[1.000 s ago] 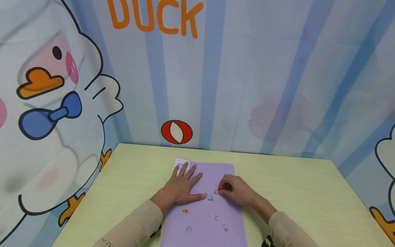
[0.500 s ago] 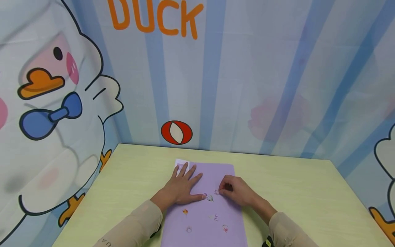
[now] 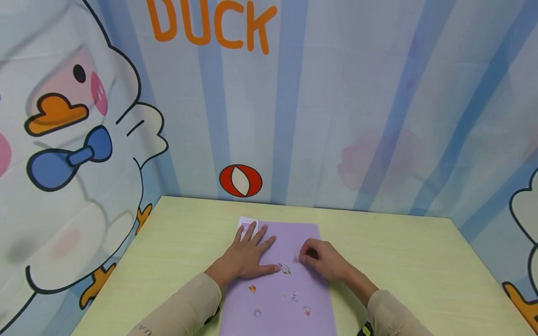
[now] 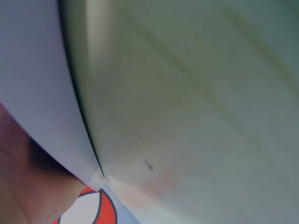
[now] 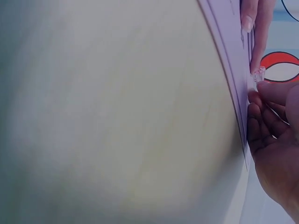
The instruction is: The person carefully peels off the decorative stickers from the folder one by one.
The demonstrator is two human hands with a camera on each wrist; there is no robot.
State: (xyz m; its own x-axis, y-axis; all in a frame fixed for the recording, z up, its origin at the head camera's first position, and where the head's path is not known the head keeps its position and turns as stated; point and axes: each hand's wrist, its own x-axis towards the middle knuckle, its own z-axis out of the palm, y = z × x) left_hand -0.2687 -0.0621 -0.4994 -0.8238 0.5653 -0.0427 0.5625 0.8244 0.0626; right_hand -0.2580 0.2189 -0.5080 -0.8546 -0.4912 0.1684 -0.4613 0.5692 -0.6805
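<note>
My left hand (image 3: 248, 256) rests with its fingers spread on a flat purple booklet (image 3: 290, 233), its thumb lying beside a small flower sticker (image 3: 286, 269). Across from it, my right hand (image 3: 323, 259) pinches a small clear sticker (image 3: 296, 259) between thumb and forefinger, over the booklet. In the right wrist view the clear sticker (image 5: 259, 73) shows faint pink marks and stands up at the thumb tip. The other right fingers curl under, close to the page. The left wrist view catches only part of my left hand (image 4: 32, 182) at the booklet's edge.
Lower on the page lie an orange flower sticker (image 3: 252, 289), a ring-shaped sticker (image 3: 258, 312), a pale purple sticker (image 3: 294, 296) and a pink one (image 3: 307, 311). A white sheet (image 3: 244, 220) pokes out at the booklet's top left. The pale yellow table (image 3: 399, 261) meets a duck-printed cloth backdrop (image 3: 319, 116).
My right hand has shifted slightly up and to the right, and the clear sticker in its pinch has come along. The left hand has stayed in place.
</note>
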